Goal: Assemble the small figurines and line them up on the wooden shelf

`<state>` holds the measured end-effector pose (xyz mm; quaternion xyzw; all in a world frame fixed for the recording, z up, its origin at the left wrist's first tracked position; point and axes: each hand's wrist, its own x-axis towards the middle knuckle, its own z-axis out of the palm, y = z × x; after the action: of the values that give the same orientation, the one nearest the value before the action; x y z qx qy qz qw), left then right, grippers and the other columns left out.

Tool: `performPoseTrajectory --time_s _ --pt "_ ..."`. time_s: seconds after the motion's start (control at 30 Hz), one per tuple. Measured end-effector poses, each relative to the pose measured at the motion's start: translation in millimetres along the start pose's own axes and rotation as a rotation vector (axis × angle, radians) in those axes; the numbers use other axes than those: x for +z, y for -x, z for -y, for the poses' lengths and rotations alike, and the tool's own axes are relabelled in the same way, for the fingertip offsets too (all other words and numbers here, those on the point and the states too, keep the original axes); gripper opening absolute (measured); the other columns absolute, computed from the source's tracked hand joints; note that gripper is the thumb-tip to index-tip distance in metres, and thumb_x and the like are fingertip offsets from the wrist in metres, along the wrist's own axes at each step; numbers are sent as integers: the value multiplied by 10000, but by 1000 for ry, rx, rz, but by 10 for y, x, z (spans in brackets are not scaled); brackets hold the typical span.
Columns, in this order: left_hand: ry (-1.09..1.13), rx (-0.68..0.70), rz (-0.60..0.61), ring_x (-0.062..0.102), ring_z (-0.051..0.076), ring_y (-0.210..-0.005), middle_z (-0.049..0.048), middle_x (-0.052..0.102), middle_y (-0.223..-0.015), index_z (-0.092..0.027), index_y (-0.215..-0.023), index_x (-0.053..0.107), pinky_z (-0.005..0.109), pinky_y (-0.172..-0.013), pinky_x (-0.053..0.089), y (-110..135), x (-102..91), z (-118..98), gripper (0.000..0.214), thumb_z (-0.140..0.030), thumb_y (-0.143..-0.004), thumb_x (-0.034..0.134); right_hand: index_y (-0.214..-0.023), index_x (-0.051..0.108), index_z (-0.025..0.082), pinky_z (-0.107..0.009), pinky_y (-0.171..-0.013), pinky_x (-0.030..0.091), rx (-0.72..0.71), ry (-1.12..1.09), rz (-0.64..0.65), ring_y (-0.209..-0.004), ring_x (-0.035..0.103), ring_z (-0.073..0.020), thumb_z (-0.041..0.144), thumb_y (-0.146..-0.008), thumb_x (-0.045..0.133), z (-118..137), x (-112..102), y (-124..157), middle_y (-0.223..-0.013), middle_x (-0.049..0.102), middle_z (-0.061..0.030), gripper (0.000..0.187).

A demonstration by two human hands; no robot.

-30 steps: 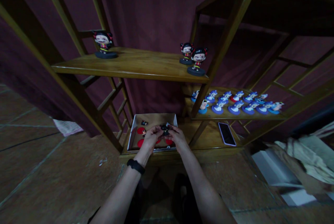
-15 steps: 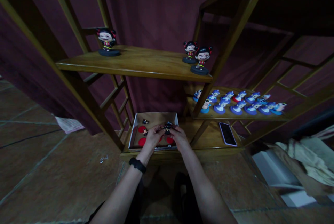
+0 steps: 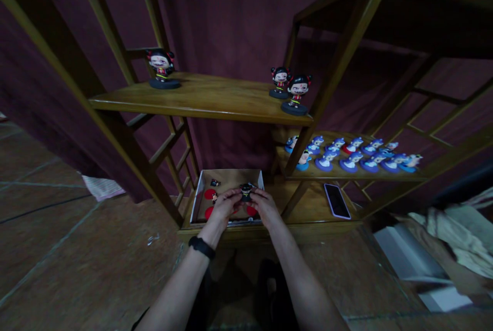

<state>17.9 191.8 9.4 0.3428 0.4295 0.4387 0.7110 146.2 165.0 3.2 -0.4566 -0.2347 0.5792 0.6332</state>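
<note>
My left hand (image 3: 224,204) and my right hand (image 3: 263,205) meet over a shallow cardboard box (image 3: 231,175) on the lowest shelf. Between their fingertips they pinch a small dark figurine (image 3: 245,190) with a black head. The box holds red round bases (image 3: 209,194) and a few small loose parts. A black band (image 3: 202,246) circles my left wrist.
A wooden shelf (image 3: 200,99) above carries three black-haired figurines (image 3: 162,66) on dark bases. To the right, a lower shelf bears several blue and white figurines (image 3: 348,153). A phone (image 3: 337,200) lies beside the box. Cloth and white boxes (image 3: 435,259) sit on the tiled floor at right.
Both hands stay together over the box and turn the small figurine between the fingers. The view has tilted slightly, so the shelves sit lower in the picture.
</note>
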Motion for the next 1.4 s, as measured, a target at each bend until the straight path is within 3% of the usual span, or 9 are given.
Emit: performPoseTrajectory --time_s 0.23,0.67,0.9,1.17,1.4 --pt "21 -26 58 615 114 -562 33 660 -698 -140 -876 615 210 -528 473 7 0 -3 308 -165 -592 731 -826 662 148 -250 -608 478 -8 -30 50 -712 611 -146 249 -543 728 53 32 64 -818 683 -41 307" --pt "104 -42 36 601 99 -528 24 654 -664 -132 -777 617 198 -516 482 33 46 -19 204 -96 -601 714 -774 670 139 -268 -602 495 -18 -77 73 -644 604 -133 231 -550 725 47 46 63 -804 680 -43 248" --pt "180 -34 86 614 100 -592 41 664 -730 -130 -838 634 196 -553 490 115 62 -64 216 -64 -637 678 -774 666 131 -305 -712 509 -19 -180 61 -751 634 -166 156 -560 713 71 35 122 -830 683 -59 221" --pt "123 91 153 617 112 -662 30 660 -750 -129 -866 612 231 -653 492 393 48 -45 323 -100 -571 740 -824 674 155 -264 -770 503 -5 -236 155 -868 621 -159 179 -591 726 78 0 423 -924 677 -54 240" --pt "-9 129 155 612 108 -635 -1 640 -693 -141 -871 596 242 -666 477 861 50 -5 408 -145 -507 781 -837 675 164 -250 -763 508 26 -267 156 -866 620 -153 168 -587 732 -14 -126 862 -950 669 -49 256"
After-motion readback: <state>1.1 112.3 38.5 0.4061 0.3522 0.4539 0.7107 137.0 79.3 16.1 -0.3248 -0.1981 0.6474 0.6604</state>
